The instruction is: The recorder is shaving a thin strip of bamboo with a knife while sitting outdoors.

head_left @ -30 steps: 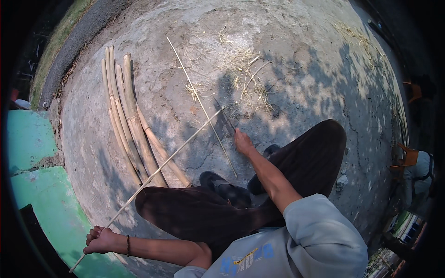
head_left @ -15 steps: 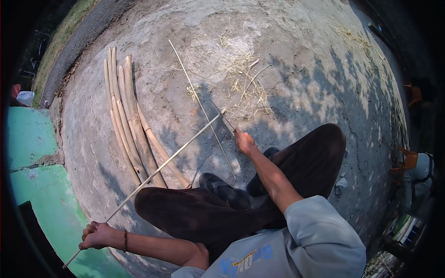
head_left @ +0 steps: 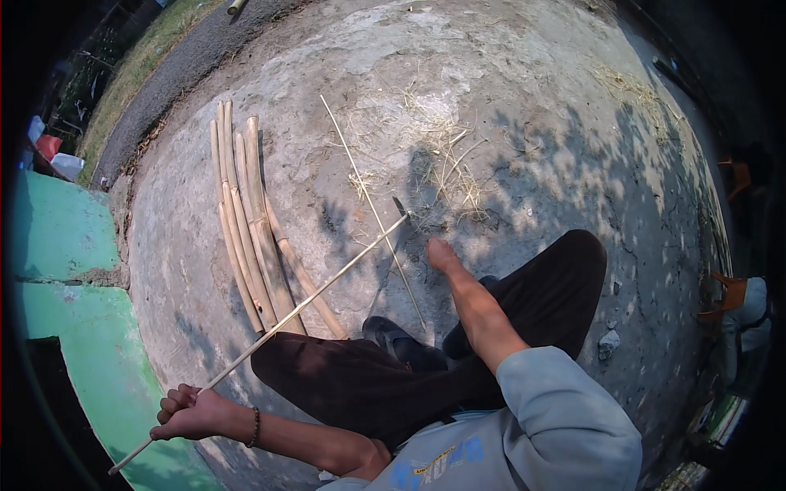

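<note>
Left hand (head_left: 190,412) is clenched round a thin strip (head_left: 303,303), drawing it taut; right hand (head_left: 442,255) grasps a knife (head_left: 399,209) at the strip's far end, shaving it beside the bamboo pile (head_left: 254,221)

A long, thin, pale bamboo strip (head_left: 303,304) ran diagonally across the concrete ground, its lower end sticking out past the left hand (head_left: 190,413), which was closed in a fist around it, and its upper end reaching up to the right, near the right hand (head_left: 443,255). The strip looked straight and smooth, light tan in colour, and it passed over the lower ends of the bundled bamboo poles and above the dark trouser leg. The right hand gripped a dark, narrow blade (head_left: 399,209) whose tip met the strip's upper end; its handle was hidden inside the hand.
</note>
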